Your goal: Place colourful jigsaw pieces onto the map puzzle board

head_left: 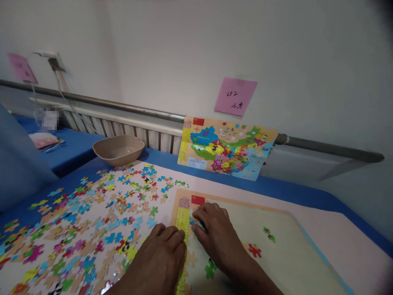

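A puzzle board (260, 258) with a raised tan border lies in front of me, a yellow printed strip along its left side. My right hand (216, 233) is over the board's upper left, thumb and fingers bent around a blue puzzle piece (193, 221) that they partly cover. On the left edge by the yellow strip rests my left hand (162, 254), fingers curled together; whatever is under them is hidden. On the board are a red piece (254, 250), a green piece (210, 269) and another green piece (269, 234).
Many loose puzzle pieces (101, 221) are spread over the table's left side. A beige basin (119, 150) stands behind them. A printed map picture (227, 147) leans against the wall rail (331, 149). A pink note (236, 96) hangs above it. Another blue table is at far left.
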Demonstrator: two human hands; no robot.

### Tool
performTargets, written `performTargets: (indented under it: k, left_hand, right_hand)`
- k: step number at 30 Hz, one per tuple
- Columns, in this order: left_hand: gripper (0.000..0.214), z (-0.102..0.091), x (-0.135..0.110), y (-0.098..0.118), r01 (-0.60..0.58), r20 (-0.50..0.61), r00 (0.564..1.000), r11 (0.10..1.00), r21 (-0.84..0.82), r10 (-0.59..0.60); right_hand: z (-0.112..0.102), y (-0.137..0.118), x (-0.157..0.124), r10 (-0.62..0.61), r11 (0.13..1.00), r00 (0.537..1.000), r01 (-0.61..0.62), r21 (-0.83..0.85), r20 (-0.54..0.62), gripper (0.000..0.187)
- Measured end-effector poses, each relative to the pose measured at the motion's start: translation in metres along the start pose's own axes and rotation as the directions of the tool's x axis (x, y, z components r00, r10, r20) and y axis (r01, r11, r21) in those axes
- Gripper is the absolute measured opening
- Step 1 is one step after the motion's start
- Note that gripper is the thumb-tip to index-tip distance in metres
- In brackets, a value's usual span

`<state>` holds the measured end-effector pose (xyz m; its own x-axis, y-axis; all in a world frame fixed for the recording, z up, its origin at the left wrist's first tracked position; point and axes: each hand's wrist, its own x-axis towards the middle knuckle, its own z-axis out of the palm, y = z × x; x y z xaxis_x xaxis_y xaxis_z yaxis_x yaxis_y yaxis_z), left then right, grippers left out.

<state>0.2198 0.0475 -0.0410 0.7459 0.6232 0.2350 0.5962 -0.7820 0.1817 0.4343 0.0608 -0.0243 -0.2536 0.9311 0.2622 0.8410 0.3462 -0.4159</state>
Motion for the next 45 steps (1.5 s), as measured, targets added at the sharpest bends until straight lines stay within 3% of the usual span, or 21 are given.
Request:
performTargets:
  k: [20, 26, 35, 40, 45]
  left_hand:
    - [0.015, 0.005, -0.002, -0.002, -0.022, -0.03, 0.999, 1.0, 0.018, 0.022]
    - [0.011, 0.008, -0.002, -0.003, -0.019, -0.035, 0.999, 1.0, 0.018, 0.02]
    - [0.005, 0.012, -0.003, -0.003, -0.022, -0.071, 0.997, 1.0, 0.022, 0.023]
    - [0.015, 0.009, -0.003, -0.003, -0.037, -0.075, 0.996, 0.999, 0.02, 0.038]
    - [0.002, 0.012, -0.003, -0.003, -0.02, -0.083, 0.996, 1.0, 0.024, 0.022]
  right_hand:
    - [0.0, 0.0, 0.001, -0.007, 1.0, 1.0, 0.007, 0.0, 0.024, 0.026]
    - [-0.004, -0.001, 0.002, -0.006, 1.0, 0.999, 0.007, -0.016, 0.046, 0.012]
    - [-0.005, -0.001, 0.003, 0.021, 0.998, 0.998, -0.017, -0.063, 0.057, 0.012]
    - [-0.006, -0.001, 0.002, 0.033, 0.998, 0.998, -0.03, -0.06, 0.052, 0.016]
    - [-0.005, -0.003, 0.001, 0.036, 0.998, 0.998, -0.034, -0.045, 0.05, 0.016]
